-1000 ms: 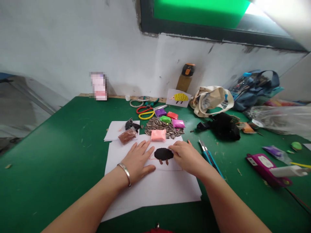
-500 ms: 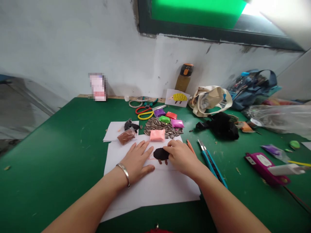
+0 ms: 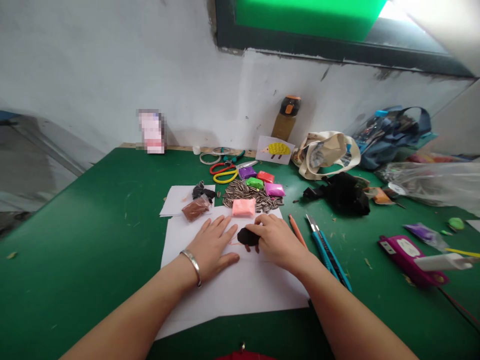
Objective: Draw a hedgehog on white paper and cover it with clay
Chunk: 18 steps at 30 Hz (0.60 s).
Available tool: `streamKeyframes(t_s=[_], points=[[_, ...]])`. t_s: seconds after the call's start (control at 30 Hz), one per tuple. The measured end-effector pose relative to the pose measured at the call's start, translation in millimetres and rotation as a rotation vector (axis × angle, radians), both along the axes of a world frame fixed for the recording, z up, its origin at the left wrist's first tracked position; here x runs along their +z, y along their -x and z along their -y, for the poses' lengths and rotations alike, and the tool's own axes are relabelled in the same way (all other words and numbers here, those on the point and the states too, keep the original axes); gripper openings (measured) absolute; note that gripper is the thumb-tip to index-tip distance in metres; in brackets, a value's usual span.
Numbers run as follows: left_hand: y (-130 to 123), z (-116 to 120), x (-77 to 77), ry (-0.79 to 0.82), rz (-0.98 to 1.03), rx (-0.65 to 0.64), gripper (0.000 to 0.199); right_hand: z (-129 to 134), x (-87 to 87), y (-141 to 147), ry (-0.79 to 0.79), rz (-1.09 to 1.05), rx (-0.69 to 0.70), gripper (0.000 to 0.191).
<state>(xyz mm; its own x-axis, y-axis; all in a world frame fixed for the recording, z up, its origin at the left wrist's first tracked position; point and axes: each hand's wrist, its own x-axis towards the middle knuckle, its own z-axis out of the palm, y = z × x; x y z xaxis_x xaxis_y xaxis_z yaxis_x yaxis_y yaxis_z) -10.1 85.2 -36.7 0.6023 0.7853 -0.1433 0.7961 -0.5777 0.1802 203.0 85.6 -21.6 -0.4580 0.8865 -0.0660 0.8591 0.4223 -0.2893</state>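
Observation:
My left hand (image 3: 214, 245) lies flat on a white sheet of paper (image 3: 240, 287), fingers stretched out, holding nothing. A flat oval of black modelling clay (image 3: 245, 236) sits on the paper between my hands, with small brown clay legs (image 3: 248, 248) below it and faint orange drawn lines at its left. My right hand (image 3: 279, 237) is closed at the oval's right side, its index finger pressing on the black clay; the other fingers are curled, and their tips are partly hidden. An orange pencil (image 3: 297, 231) lies just beyond the right hand.
Behind the paper lie a brown clay packet (image 3: 196, 208), a peach clay packet (image 3: 243, 207), sunflower seeds (image 3: 234, 192) and scissors (image 3: 227, 175). To the right are a utility knife (image 3: 326, 250) and a magenta glue gun (image 3: 403, 257). A hedgehog picture card (image 3: 275, 149) leans near a bottle (image 3: 285, 120).
My right index finger has shifted slightly left, farther over the black clay. The left hand stays flat in place. The camera view has moved slightly.

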Motion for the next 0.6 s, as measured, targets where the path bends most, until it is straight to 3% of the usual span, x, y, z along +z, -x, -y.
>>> streamKeyframes(t_s=[0.23, 0.43, 0.6], points=[[0.4, 0.3, -1.1, -0.003, 0.033, 0.01, 0.064, 2.0, 6.1, 6.0, 0.021, 0.004, 0.015, 0.02], [0.7, 0.4, -0.6, 0.002, 0.023, 0.004, 0.064, 0.3, 2.2, -5.5, -0.009, 0.037, -0.083, 0.049], [0.9, 0.7, 0.4, 0.013, 0.01, 0.003, 0.064, 3.4, 3.9, -9.3, -0.003, 0.101, -0.074, 0.03]])
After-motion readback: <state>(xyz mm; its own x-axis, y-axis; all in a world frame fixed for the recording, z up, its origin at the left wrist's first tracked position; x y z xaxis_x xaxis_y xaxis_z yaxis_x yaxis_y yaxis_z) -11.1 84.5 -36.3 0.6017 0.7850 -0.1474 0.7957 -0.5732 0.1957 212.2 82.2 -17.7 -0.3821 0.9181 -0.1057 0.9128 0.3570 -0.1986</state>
